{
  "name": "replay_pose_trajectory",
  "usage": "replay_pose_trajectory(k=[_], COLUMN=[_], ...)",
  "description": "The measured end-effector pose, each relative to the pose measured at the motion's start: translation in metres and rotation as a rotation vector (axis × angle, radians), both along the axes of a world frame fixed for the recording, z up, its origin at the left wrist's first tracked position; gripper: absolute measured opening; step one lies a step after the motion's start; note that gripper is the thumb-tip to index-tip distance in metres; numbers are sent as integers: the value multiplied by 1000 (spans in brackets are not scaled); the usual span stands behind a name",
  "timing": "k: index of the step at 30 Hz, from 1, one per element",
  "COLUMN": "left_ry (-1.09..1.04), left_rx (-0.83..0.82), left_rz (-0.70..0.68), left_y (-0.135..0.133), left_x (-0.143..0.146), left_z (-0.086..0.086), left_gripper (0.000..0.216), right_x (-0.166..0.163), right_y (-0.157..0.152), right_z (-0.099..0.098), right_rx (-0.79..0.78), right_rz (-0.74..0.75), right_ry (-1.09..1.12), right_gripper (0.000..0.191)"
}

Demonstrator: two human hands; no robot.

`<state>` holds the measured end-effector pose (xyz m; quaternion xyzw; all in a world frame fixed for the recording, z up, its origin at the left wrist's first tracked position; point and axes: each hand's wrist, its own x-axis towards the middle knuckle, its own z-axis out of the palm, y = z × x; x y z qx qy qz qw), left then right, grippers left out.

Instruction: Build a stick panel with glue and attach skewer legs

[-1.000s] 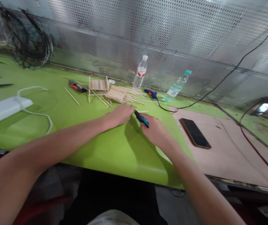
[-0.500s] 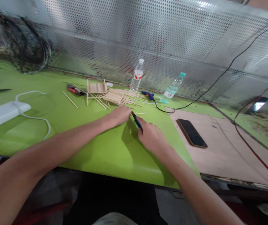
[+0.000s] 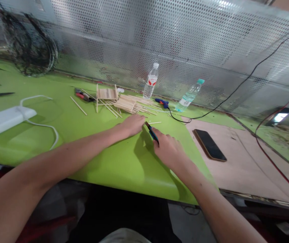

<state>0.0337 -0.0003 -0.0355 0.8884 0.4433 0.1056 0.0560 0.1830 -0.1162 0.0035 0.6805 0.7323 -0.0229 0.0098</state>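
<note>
My right hand (image 3: 169, 146) is wrapped round a utility knife (image 3: 152, 132) with a blue and black handle. Its blade tip points up and left, close beside my left fingertips. Fingers pressed together, my left hand (image 3: 133, 125) pinches the left end of a thin wooden stick (image 3: 156, 122) low over the green tabletop. That stick's free end sticks out to the right past the blade; the pinched end is hidden by my fingers. Just beyond my hands lies a loose pile of wooden sticks (image 3: 139, 107), with a small chair-like stick frame (image 3: 107, 94) standing at its left.
Red-handled pliers (image 3: 83, 95) and a single stick (image 3: 78, 106) lie left of the pile. Behind stand two water bottles (image 3: 151, 82) (image 3: 189, 96), a blue glue gun (image 3: 162, 103) between them. A phone (image 3: 209, 145) lies right, a white power strip (image 3: 7, 121) left.
The whole view has shifted slightly to the right. Both hands, the knife and the stick keep nearly the same places relative to each other.
</note>
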Motion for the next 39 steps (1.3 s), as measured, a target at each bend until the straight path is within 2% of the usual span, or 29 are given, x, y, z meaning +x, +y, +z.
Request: replay_pose_trajectory(k=[3, 7, 13, 19, 24, 28, 32, 36, 39], left_ry=[1, -11, 43, 34, 27, -3, -21, -29, -36], left_rx=[5, -16, 38, 35, 12, -21, -25, -41, -49], left_rz=[2, 28, 17, 14, 33, 56, 60, 78, 55], left_y=[0, 1, 0, -3, -3, 2, 6, 6, 4], left_x=[0, 2, 3, 4, 1, -1, -2, -4, -5], left_z=[-1, 0, 4, 4, 4, 2, -1, 1, 5], left_gripper=[26, 24, 27, 27, 27, 28, 28, 27, 26], right_x=[-6, -10, -5, 6, 14, 23, 30, 35, 41], right_y=[3, -2, 0, -2, 6, 18, 25, 29, 33], right_z=[-1, 0, 2, -1, 9, 26, 31, 28, 24], right_rx=[22, -24, 18, -3, 26, -40, -109, -222, -287], right_rz=[15, 19, 10, 28, 79, 197, 319, 293, 268], right_ry=[-10, -11, 8, 53, 154, 151, 101, 194, 313], right_gripper=[59, 61, 58, 60, 50, 46, 48, 61, 61])
